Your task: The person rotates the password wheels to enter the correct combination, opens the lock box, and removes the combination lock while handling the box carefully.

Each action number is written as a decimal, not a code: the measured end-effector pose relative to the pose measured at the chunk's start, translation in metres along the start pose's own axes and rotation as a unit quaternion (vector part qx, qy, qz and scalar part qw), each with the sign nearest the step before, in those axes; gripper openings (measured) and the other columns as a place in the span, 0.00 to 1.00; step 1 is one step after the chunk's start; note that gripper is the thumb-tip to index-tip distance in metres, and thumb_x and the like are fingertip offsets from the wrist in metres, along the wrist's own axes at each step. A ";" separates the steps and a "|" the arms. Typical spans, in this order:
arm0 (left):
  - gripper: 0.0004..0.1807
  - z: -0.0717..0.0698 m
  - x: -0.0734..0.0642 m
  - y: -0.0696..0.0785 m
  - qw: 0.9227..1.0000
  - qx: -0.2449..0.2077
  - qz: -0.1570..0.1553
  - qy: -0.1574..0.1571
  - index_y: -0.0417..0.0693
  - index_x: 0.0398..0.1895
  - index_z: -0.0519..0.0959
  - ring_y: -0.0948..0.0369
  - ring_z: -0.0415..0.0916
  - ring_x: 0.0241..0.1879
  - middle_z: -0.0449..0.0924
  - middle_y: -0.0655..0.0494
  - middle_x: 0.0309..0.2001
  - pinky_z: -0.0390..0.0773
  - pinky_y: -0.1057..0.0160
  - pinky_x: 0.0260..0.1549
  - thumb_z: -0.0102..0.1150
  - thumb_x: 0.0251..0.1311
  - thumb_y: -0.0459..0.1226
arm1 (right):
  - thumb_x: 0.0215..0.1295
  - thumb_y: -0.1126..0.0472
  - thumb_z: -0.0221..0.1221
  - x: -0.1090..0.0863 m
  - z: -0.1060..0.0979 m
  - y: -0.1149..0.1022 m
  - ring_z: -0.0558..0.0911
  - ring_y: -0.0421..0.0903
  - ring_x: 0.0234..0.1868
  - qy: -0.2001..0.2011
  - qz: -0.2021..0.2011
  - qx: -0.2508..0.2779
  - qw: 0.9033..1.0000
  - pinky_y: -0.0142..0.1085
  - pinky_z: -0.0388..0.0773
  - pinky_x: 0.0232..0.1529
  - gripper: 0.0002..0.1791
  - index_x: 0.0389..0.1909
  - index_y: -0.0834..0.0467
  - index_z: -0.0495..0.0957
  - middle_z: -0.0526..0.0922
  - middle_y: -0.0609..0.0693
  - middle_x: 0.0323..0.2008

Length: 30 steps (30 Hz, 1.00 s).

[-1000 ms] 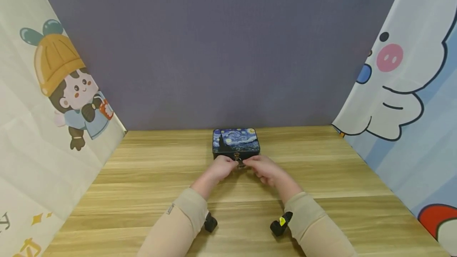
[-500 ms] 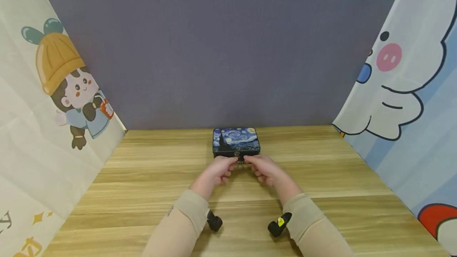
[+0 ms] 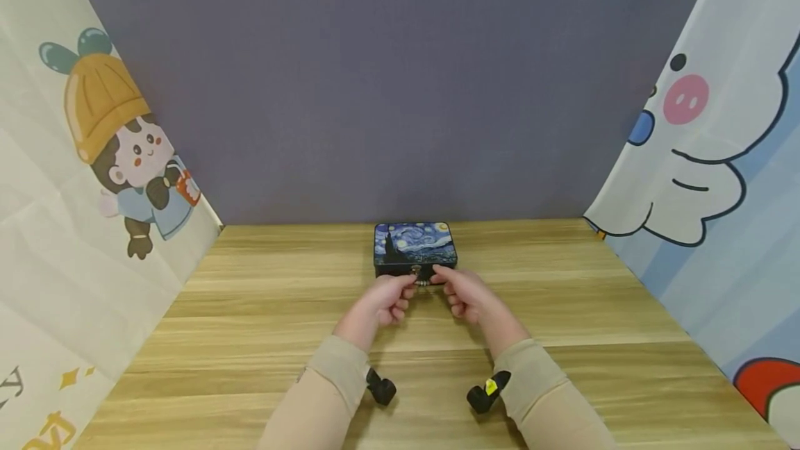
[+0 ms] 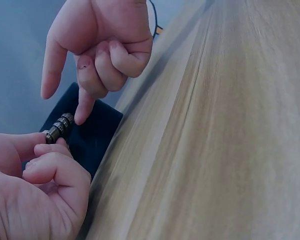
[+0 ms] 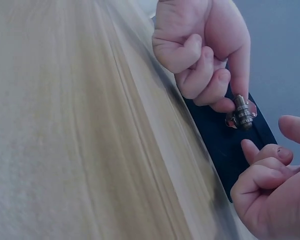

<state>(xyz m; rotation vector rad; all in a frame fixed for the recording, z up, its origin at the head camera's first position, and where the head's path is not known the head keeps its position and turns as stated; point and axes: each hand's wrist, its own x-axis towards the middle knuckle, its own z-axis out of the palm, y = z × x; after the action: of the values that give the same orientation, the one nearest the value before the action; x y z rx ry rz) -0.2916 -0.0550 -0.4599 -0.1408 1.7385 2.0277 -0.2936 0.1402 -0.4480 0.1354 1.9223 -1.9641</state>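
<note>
Left hand (image 3: 386, 297) pinches the dial lock (image 5: 244, 116) on the box (image 3: 415, 244); right hand (image 3: 469, 296), thumb and forefinger parted, holds nothing; a printed "y" (image 3: 12, 384) shows on the pale curtain (image 3: 56, 297)

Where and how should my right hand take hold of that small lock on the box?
The lock is probably best pinched by its free end, coming from the right: the left hand pinches the other end, and the ringed barrel extends toward the right hand.
</note>
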 end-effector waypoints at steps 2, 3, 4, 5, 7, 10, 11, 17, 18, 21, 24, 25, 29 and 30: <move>0.15 -0.001 0.000 -0.001 1.000 -0.007 -0.004 0.000 0.48 0.29 0.72 0.68 0.52 0.15 0.64 0.62 0.22 0.53 0.71 0.14 0.52 0.76 0.44 | 0.72 0.44 0.59 0.000 -0.001 -0.001 0.54 0.37 0.16 0.001 0.003 0.003 1.000 0.29 0.52 0.16 0.26 0.54 0.65 0.77 0.59 0.41 0.18; 0.15 -0.001 0.001 -0.002 1.000 -0.010 -0.006 0.000 0.48 0.30 0.72 0.68 0.52 0.15 0.64 0.62 0.22 0.53 0.71 0.14 0.52 0.76 0.44 | 0.72 0.44 0.59 0.000 -0.002 -0.001 0.54 0.37 0.15 0.002 0.003 0.003 1.000 0.29 0.51 0.15 0.27 0.54 0.65 0.77 0.59 0.41 0.17; 0.15 -0.002 0.001 -0.003 1.000 -0.013 -0.007 -0.001 0.48 0.30 0.72 0.68 0.52 0.15 0.64 0.62 0.22 0.52 0.71 0.14 0.52 0.76 0.44 | 0.73 0.44 0.58 -0.001 -0.003 -0.002 0.54 0.37 0.15 0.002 0.004 0.002 1.000 0.29 0.51 0.15 0.27 0.54 0.65 0.77 0.58 0.41 0.17; 0.15 -0.002 0.001 -0.003 1.000 -0.016 -0.007 -0.003 0.48 0.30 0.72 0.68 0.51 0.15 0.64 0.62 0.22 0.52 0.71 0.14 0.52 0.76 0.44 | 0.73 0.44 0.58 -0.001 -0.003 -0.002 0.53 0.37 0.15 0.003 0.004 0.002 1.000 0.30 0.51 0.15 0.27 0.55 0.65 0.77 0.58 0.41 0.17; 0.15 -0.003 0.001 -0.004 1.000 -0.021 -0.008 -0.006 0.48 0.30 0.71 0.69 0.51 0.15 0.63 0.62 0.22 0.51 0.71 0.14 0.51 0.76 0.44 | 0.73 0.44 0.59 -0.001 -0.004 -0.003 0.53 0.37 0.15 0.004 0.009 0.008 1.000 0.30 0.51 0.15 0.28 0.56 0.65 0.76 0.57 0.40 0.16; 0.14 -0.002 0.000 -0.004 0.999 -0.031 -0.007 -0.011 0.47 0.31 0.71 0.69 0.50 0.15 0.63 0.62 0.22 0.51 0.71 0.14 0.51 0.76 0.43 | 0.72 0.44 0.59 0.000 -0.004 -0.003 0.53 0.36 0.14 0.001 0.010 0.015 1.000 0.29 0.51 0.14 0.28 0.56 0.65 0.75 0.57 0.40 0.17; 0.14 -0.002 0.000 -0.004 0.999 -0.035 -0.007 -0.013 0.47 0.32 0.71 0.69 0.50 0.15 0.62 0.62 0.22 0.50 0.71 0.14 0.50 0.77 0.43 | 0.72 0.44 0.59 0.000 -0.004 -0.003 0.53 0.36 0.14 0.000 0.012 0.019 1.000 0.29 0.51 0.14 0.28 0.57 0.66 0.75 0.57 0.40 0.17; 0.14 -0.001 -0.001 -0.003 0.999 -0.048 -0.009 -0.020 0.46 0.31 0.70 0.68 0.49 0.14 0.61 0.63 0.21 0.49 0.71 0.14 0.48 0.78 0.43 | 0.73 0.46 0.59 0.003 0.001 0.000 0.53 0.34 0.13 -0.010 0.023 0.056 0.998 0.27 0.50 0.13 0.26 0.55 0.66 0.74 0.58 0.39 0.16; 0.15 -0.001 -0.002 -0.003 0.999 -0.050 -0.010 -0.018 0.46 0.31 0.70 0.69 0.49 0.14 0.61 0.63 0.21 0.49 0.71 0.14 0.48 0.78 0.43 | 0.73 0.47 0.59 0.003 0.002 0.000 0.53 0.34 0.13 -0.012 0.024 0.062 0.998 0.26 0.50 0.13 0.26 0.55 0.66 0.73 0.58 0.39 0.16; 0.15 -0.001 -0.004 -0.002 0.999 -0.050 -0.011 -0.016 0.46 0.31 0.69 0.69 0.49 0.13 0.60 0.63 0.21 0.49 0.71 0.14 0.47 0.78 0.43 | 0.73 0.47 0.58 0.003 0.005 0.001 0.53 0.33 0.12 -0.016 0.030 0.078 0.996 0.26 0.50 0.13 0.26 0.55 0.67 0.73 0.57 0.39 0.16; 0.15 -0.001 -0.005 -0.002 0.998 -0.055 -0.015 -0.011 0.46 0.33 0.68 0.69 0.49 0.13 0.60 0.63 0.20 0.49 0.71 0.14 0.48 0.78 0.44 | 0.73 0.47 0.58 0.002 0.008 0.001 0.53 0.33 0.12 -0.021 0.034 0.092 0.995 0.25 0.49 0.12 0.25 0.54 0.66 0.72 0.56 0.38 0.16; 0.15 -0.001 -0.005 -0.002 0.998 -0.054 -0.013 -0.011 0.45 0.33 0.68 0.69 0.49 0.13 0.60 0.63 0.20 0.49 0.71 0.14 0.48 0.78 0.44 | 0.73 0.48 0.58 0.002 0.009 0.001 0.53 0.32 0.12 -0.023 0.035 0.097 0.994 0.25 0.49 0.12 0.24 0.53 0.66 0.72 0.56 0.38 0.16; 0.15 0.000 -0.006 -0.003 0.998 -0.062 -0.011 -0.004 0.44 0.34 0.68 0.69 0.49 0.13 0.61 0.64 0.20 0.49 0.71 0.14 0.49 0.77 0.45 | 0.74 0.48 0.57 0.002 0.012 0.002 0.53 0.32 0.12 -0.034 0.041 0.118 0.992 0.24 0.49 0.12 0.21 0.48 0.64 0.72 0.56 0.38 0.15; 0.15 0.000 -0.006 -0.003 0.998 -0.064 -0.009 -0.003 0.44 0.34 0.68 0.70 0.49 0.13 0.61 0.64 0.20 0.49 0.72 0.14 0.49 0.77 0.45 | 0.74 0.49 0.57 0.001 0.013 0.003 0.53 0.32 0.12 -0.039 0.041 0.122 0.991 0.24 0.49 0.12 0.20 0.46 0.64 0.72 0.56 0.38 0.15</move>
<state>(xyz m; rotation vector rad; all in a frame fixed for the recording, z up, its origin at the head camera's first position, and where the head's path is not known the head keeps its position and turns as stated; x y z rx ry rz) -0.2854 -0.0564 -0.4601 -0.1904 1.5992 2.1247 -0.2914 0.1270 -0.4503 0.1986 1.5978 -2.1103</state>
